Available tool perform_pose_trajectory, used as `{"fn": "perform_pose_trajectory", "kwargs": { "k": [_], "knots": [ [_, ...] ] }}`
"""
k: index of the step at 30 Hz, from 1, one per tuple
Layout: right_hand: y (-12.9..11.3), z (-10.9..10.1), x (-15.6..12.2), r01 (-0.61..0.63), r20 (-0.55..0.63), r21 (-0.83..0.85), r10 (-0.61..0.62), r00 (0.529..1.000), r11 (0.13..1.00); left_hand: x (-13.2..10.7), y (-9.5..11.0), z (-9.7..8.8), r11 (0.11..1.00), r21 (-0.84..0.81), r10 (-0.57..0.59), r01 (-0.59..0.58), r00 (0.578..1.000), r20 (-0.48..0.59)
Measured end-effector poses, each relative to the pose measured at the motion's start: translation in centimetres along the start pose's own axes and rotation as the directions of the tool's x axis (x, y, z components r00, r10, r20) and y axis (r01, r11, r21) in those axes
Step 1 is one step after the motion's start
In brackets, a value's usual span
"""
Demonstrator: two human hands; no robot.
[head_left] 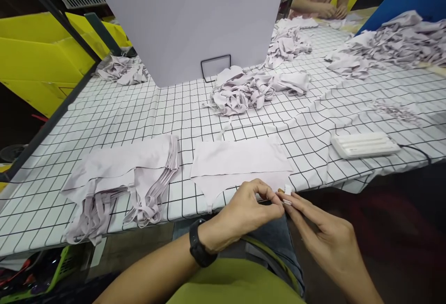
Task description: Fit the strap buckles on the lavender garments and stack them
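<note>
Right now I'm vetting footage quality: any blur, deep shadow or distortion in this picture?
Head view: checked tablecloth brightly lit, grid skewed toward the sides; head view, lower right: deep shadow hides detail; head view, lower middle: left hand and right hand show no heavy blur.

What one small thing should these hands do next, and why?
Perhaps the left hand should help steady the small white piece that the right hand pinches: both hands' fingertips meet close by it, near the lower right corner of the spread pale garment piece.
</note>
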State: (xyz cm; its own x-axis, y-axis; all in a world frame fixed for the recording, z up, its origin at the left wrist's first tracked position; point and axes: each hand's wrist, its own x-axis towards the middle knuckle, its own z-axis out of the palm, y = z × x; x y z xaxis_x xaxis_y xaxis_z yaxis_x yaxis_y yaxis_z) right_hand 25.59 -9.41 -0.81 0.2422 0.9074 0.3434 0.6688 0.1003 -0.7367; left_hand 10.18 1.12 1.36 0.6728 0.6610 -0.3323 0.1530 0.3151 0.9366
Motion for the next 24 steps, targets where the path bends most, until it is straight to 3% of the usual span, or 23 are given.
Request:
{"fn": "perform_pose_trajectory", "kwargs": {
  "k": [4,6,8,10,12,14,16,20,22,24],
  "knots": [
    [-0.2,-0.3,0.2,-0.061,0.017,0.029,0.06,0.998,0.998,-0.4,-0.2,-0.5,0.916,0.339,0.251,-0.213,0.965,-0.074],
    [-0.3,-0.4,0.4,-0.113,0.031,0.048,0.112,0.993,0.992,-0.1,-0.6,-1.1,0.801,0.524,0.39,-0.289,0.916,-0.092],
    [-0.4,-0.4,0.7,-0.176,0.038,0.081,0.174,0.984,0.981,0.7,-1.1,-1.9,0.622,0.719,0.496,-0.309,0.866,-0.057],
    [-0.5,-0.3,1.1,-0.289,0.084,0.175,0.278,0.957,0.941,1.7,-1.3,-2.7,0.444,0.851,0.504,-0.28,0.864,0.022],
    [-0.5,0.0,1.6,-0.448,0.188,0.299,0.408,0.893,0.842,2.8,-1.3,-3.3,0.31,0.92,0.425,-0.239,0.901,0.091],
    [-0.3,0.2,2.1,-0.572,0.275,0.367,0.502,0.82,0.734,3.8,-1.2,-3.6,0.206,0.958,0.348,-0.199,0.93,0.118],
    [0.1,0.5,2.5,-0.616,0.325,0.355,0.525,0.787,0.703,4.5,-1.1,-3.6,0.13,0.976,0.326,-0.176,0.937,0.125],
    [1.1,1.0,3.1,-0.586,0.332,0.221,0.504,0.797,0.78,5.3,-1.4,-3.7,0.094,0.972,0.357,-0.213,0.919,0.167],
    [1.2,1.3,3.4,-0.599,0.325,0.199,0.525,0.787,0.776,5.6,-1.7,-4.0,0.152,0.959,0.37,-0.238,0.914,0.168],
    [1.0,1.7,3.9,-0.656,0.331,0.223,0.578,0.746,0.721,5.9,-2.1,-4.3,0.231,0.938,0.396,-0.256,0.906,0.15]
  ]
}}
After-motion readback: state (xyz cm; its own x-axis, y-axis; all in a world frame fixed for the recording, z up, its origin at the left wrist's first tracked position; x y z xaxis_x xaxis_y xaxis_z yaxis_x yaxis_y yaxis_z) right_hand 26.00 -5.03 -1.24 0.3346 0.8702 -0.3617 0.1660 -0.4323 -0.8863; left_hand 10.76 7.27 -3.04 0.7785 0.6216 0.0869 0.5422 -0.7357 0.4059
